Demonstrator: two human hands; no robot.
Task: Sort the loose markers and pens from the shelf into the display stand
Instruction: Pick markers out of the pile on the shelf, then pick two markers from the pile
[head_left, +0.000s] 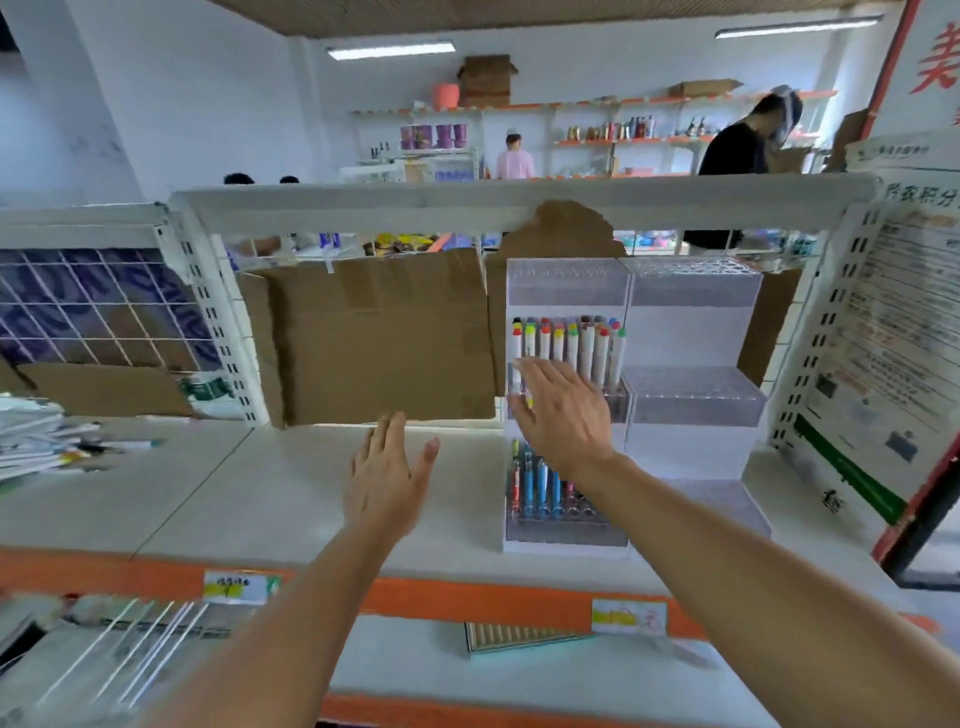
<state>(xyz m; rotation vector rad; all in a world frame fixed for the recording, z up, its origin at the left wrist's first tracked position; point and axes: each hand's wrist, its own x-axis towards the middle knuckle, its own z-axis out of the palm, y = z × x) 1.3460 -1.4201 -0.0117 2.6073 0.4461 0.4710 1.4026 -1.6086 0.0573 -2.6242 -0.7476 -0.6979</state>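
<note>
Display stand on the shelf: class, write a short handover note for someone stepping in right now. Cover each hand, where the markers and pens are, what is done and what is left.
Left hand: open, empty, above the white shelf.
Right hand: open, empty, fingers spread in front of the display stand, at its middle tier.
Markers: a row with coloured caps standing upright in the middle tier.
Pens: several, mostly blue, standing in the bottom tier.
Second stand, to the right: looks unfilled.
Done: those two tiers hold stock.
Left: loose pens lie at the shelf's far left, beside a paper stack; fetch and sort them.
</note>
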